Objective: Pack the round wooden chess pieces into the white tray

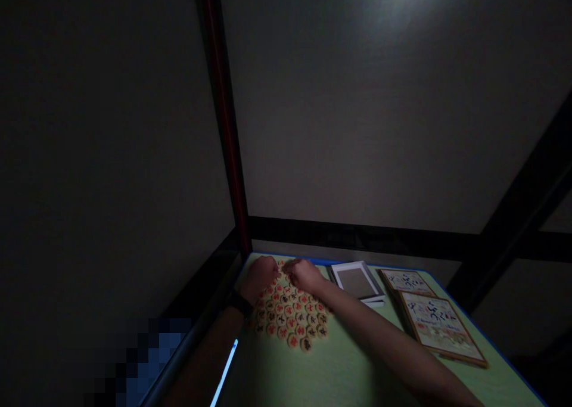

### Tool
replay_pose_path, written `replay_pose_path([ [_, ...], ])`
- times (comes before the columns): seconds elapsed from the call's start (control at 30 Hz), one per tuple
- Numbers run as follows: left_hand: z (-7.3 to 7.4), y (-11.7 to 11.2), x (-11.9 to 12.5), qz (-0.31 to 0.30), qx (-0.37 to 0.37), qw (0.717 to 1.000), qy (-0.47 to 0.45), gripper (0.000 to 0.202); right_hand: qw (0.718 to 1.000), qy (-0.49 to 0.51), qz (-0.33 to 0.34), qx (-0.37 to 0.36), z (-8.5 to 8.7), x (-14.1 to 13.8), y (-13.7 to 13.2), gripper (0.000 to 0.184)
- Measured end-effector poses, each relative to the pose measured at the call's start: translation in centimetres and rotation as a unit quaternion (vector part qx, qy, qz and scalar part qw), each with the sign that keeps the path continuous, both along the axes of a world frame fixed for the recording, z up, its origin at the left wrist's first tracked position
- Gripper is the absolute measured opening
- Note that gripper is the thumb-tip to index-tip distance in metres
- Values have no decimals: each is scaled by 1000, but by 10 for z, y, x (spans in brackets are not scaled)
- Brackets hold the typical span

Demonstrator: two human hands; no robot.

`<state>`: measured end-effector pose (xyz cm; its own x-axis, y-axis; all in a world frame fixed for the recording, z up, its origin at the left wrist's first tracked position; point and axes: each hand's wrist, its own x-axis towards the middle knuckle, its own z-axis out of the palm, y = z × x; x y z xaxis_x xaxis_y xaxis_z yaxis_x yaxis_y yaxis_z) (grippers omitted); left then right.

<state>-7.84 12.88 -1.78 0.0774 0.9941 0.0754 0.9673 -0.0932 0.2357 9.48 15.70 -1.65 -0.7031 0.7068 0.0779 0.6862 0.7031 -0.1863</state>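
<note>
Several round wooden game pieces (290, 314) with red and black characters lie packed together on the green table (339, 365). My left hand (259, 277) rests at the far edge of the cluster, fingers curled down onto the pieces. A dark band sits on its wrist. Just to its right, my right hand (304, 274) has its fingers bent over the far pieces too. The scene is dim, and what the fingertips grip is hidden.
A white-framed box (357, 282) lies right of the pieces. Further right lie two printed wooden boards (440, 326). A red post (226, 127) stands at the far left table corner, with grey walls and dark rails around it. The table has a blue edge.
</note>
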Motion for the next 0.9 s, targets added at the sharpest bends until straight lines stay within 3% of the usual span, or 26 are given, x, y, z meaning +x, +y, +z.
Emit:
replay_pose_path([
  [0.13, 1, 0, 1, -4, -3, 999, 33, 20, 999, 36, -29, 21, 23, 25, 4, 31],
  [0.3, 14, -13, 26, -25, 20, 998, 56, 29, 995, 43, -93, 21, 43, 97, -8, 28],
  [0.37, 15, -29, 48, -83, 50, 994, 51, 32, 996, 17, -89, -3, 39, 128, -21, 31],
  [0.43, 8, -49, 74, -129, 76, 988, 44, 37, 997, -17, -69, -16, 28, 155, -34, 48],
  [0.5, -5, -70, 99, -146, 95, 984, 41, 47, 993, -49, -97, -34, 14, 172, -45, 64],
  [0.6, -28, -93, 128, -161, 92, 982, 40, 57, 989, -68, -123, -52, -4, 183, -55, 63],
  [0.73, -46, -101, 140, -140, 81, 987, 14, 58, 990, -61, -121, -49, -17, 181, -62, 51],
  [0.9, -46, -93, 133, -106, 66, 992, 4, 54, 992, -53, -115, -10, -14, 170, -73, 47],
])
